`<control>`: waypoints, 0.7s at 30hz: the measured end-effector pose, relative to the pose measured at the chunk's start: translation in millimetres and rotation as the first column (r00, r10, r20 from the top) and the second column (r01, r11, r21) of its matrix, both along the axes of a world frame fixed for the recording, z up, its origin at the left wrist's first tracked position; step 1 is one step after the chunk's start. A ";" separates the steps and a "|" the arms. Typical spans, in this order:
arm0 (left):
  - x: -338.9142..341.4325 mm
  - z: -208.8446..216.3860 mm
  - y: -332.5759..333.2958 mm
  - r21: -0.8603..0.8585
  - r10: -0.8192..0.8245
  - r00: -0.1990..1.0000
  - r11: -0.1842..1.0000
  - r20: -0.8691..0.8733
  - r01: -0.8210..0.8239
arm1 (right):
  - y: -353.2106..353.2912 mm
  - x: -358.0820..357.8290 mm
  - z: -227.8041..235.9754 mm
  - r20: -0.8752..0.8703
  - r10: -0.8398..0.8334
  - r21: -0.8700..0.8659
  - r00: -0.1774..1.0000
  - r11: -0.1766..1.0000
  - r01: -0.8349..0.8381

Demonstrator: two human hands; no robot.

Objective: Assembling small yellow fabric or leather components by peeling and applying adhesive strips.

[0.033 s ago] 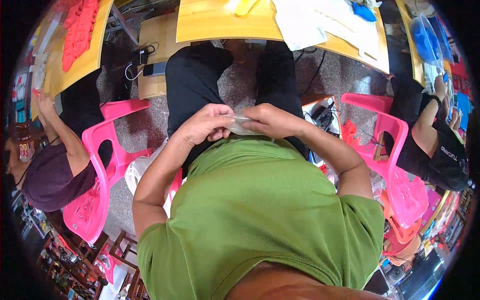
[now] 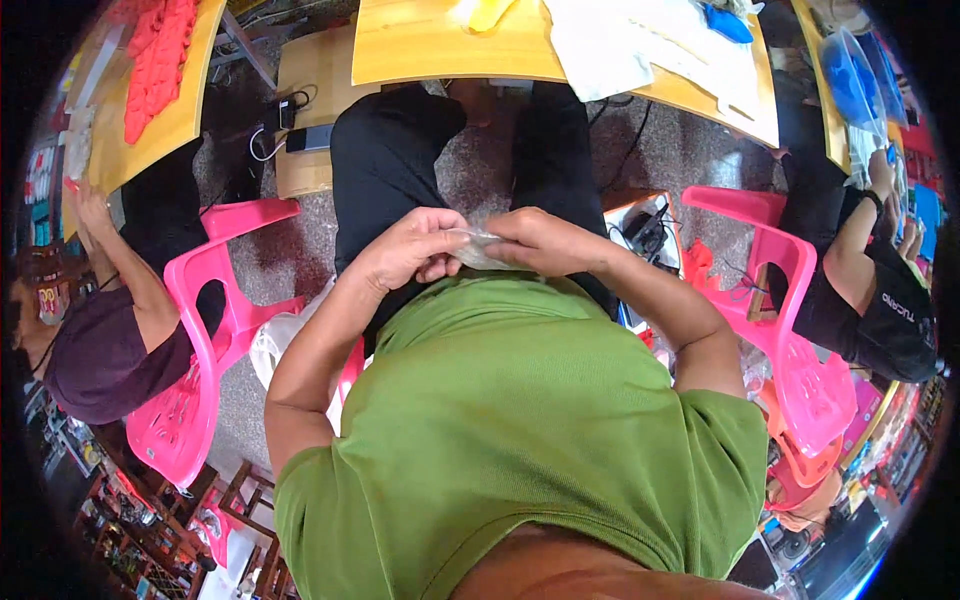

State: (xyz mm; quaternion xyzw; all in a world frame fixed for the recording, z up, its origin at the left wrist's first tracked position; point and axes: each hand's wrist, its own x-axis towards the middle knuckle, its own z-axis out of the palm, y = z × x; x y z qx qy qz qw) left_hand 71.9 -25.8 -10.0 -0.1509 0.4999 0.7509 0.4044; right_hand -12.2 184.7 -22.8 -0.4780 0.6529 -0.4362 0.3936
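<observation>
Just above my lap, both hands meet at a small clear plastic bag (image 2: 484, 250). One side of the bag is pinched between the thumb and fingers of my left hand (image 2: 418, 248). My right hand (image 2: 548, 241) grips the other side, its fingers curled over the film. Creases and shine run across the plastic; whether anything lies inside it I cannot tell. Part of the bag is hidden behind the fingers. My green shirt (image 2: 520, 400) lies directly below the hands.
A yellow table (image 2: 440, 50) stands ahead, bearing white sheets (image 2: 600, 60) and a yellow piece (image 2: 490, 12). A phone (image 2: 309, 138) lies on a lower board. People sit on pink chairs at left (image 2: 190, 400) and right (image 2: 800, 330). Cables fill a box (image 2: 648, 232) by my right leg.
</observation>
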 end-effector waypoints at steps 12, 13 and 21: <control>-4.7 -1.7 2.4 0.029 0.120 0.992 0.992 0.037 -0.121 | -6.9 17.9 6.3 -0.123 -0.215 0.169 0.969 0.958 0.234; -5.3 -3.0 1.2 0.028 0.119 0.992 0.992 0.036 -0.120 | -3.9 15.5 0.5 -0.111 -0.197 0.121 0.974 0.970 0.210; -13.7 8.1 8.8 -0.160 0.053 0.962 0.982 -0.267 -0.098 | -4.0 8.4 6.0 0.451 -0.283 0.231 0.847 0.953 0.195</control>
